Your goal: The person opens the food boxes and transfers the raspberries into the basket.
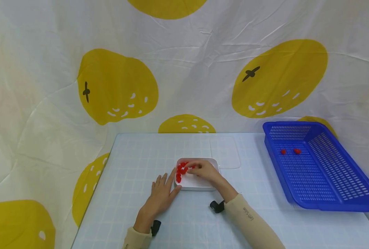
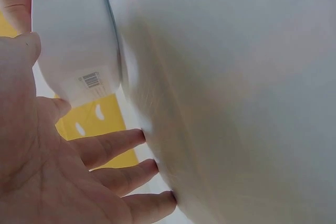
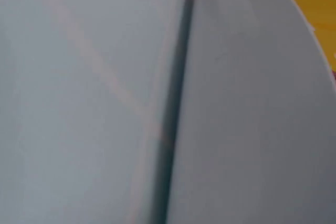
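A shallow white rectangular box (image 1: 200, 184) stands on the table, with several small red round pieces (image 1: 178, 178) along its left and back part. My left hand (image 1: 161, 193) lies at its left end with fingers spread, thumb and index finger touching the box wall. In the left wrist view a barcode label (image 2: 91, 80) shows on that wall, and the other fingertips rest on the table. My right hand (image 1: 204, 170) reaches into the box from the right, fingers bent down among the red pieces; whether one is pinched is hidden. In the right wrist view the box side (image 3: 247, 103) covers most of that hand.
Behind the box, to its right, lies a clear flat lid (image 1: 226, 152). A blue perforated basket (image 1: 315, 204) stands at the table's right side, with two red pieces (image 1: 297, 151) inside. A white cloth with yellow fruit prints (image 1: 119, 86) hangs behind the table.
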The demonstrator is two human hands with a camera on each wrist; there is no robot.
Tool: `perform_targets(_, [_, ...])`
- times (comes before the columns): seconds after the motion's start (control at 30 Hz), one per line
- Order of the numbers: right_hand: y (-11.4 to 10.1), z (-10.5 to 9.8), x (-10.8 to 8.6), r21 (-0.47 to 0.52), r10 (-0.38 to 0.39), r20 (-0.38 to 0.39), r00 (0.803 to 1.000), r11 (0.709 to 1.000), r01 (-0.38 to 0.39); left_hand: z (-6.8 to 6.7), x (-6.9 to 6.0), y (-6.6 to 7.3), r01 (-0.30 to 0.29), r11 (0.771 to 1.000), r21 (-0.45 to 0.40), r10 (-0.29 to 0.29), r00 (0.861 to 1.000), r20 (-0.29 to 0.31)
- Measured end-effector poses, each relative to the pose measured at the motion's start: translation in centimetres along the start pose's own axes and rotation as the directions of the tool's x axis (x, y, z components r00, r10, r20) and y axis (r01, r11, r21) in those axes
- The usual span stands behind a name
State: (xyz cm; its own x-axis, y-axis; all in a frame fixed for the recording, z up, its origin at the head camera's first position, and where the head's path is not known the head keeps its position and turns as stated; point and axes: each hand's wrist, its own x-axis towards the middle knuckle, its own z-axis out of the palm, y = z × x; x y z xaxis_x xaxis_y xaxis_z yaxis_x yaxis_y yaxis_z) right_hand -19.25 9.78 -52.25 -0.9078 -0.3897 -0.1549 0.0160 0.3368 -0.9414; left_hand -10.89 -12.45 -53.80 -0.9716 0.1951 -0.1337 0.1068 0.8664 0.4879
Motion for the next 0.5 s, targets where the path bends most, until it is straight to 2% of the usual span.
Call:
perform_targets(0.23, [-1.0, -0.9, -0.7, 0.073, 0.066, -0.032, 0.997, 0.995, -0.064, 0.2, 0.1, 0.0, 0.014, 1.0, 0.016, -0.014, 1.0, -0.005])
perform_targets(0.5, [-2.4, -3.1, -2.1, 0.071, -0.003, -0.072, 0.997, 0.997, 0.008, 0.2, 0.0, 0.1, 0.017, 1.0, 0.007, -0.017, 1.0, -0.008])
